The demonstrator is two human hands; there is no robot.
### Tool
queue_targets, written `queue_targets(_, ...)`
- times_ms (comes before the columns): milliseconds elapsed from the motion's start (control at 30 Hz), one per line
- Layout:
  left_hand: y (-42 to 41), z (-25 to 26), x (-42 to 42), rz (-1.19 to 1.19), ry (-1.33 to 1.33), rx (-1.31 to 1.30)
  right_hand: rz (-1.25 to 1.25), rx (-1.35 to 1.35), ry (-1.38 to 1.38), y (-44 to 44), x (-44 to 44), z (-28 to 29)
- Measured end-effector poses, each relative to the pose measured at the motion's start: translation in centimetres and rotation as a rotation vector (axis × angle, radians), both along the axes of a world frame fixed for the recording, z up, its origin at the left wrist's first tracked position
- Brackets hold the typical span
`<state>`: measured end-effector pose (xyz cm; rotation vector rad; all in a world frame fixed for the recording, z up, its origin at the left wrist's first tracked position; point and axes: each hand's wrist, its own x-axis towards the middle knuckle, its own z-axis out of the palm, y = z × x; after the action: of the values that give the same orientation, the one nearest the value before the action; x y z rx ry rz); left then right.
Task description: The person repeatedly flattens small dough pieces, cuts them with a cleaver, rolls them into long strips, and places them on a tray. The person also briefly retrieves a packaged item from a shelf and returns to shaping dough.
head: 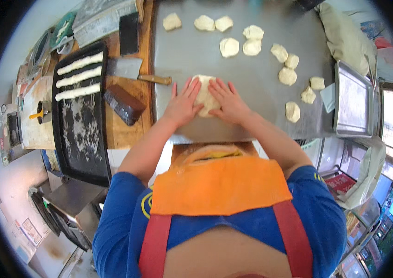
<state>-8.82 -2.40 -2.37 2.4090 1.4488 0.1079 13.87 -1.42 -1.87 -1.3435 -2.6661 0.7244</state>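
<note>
A flattened oval piece of dough (205,97) lies on the metal worktop (189,59). My left hand (184,104) presses flat on its left side, fingers apart, and my right hand (229,104) rests the same way on its right side. Neither hand grips anything. Beyond and to the right lie several small dough lumps, such as one alone (229,47), a touching pair (214,23) and one nearer the front edge (292,112). A cleaver (127,67) lies left of my left hand, its wooden handle (155,79) reaching onto the metal.
On the left, a black baking tray (82,139) holds three long dough strips (78,92). Beside it on the wooden surface sit a dark brown block (125,104) and a black phone-like slab (128,34). To the right are a metal tray (354,100) and a pale scraper (328,98).
</note>
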Motion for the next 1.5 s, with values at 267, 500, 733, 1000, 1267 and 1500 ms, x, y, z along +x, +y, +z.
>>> queue_targets(267,-4.7,0.5,-0.2,-0.055,-0.073,-0.07,0.154,-0.027,-0.039,-4.5,0.6,0.0)
queue_targets(500,-6.9,1.9,-0.4,0.13,-0.327,-0.003,-0.358,0.006,0.389,-3.3,-1.5,0.2)
queue_targets(733,-8.2,4.0,-3.2,0.263,-0.425,0.068,-0.468,-0.01,0.256,-0.4,-3.3,-2.1)
queue_targets(1000,-10.1,6.2,-10.2,0.26,-0.598,0.118,-0.464,-0.123,-0.242,1.1,-6.1,-0.7)
queue_targets(1267,-11.2,8.1,-15.4,0.315,-0.642,0.093,-0.489,-0.119,-0.289,0.3,-6.8,0.5)
queue_targets(1500,-11.1,7.7,-18.8,0.3,-0.684,0.056,-0.653,-0.187,-0.239,0.1,-7.3,3.9)
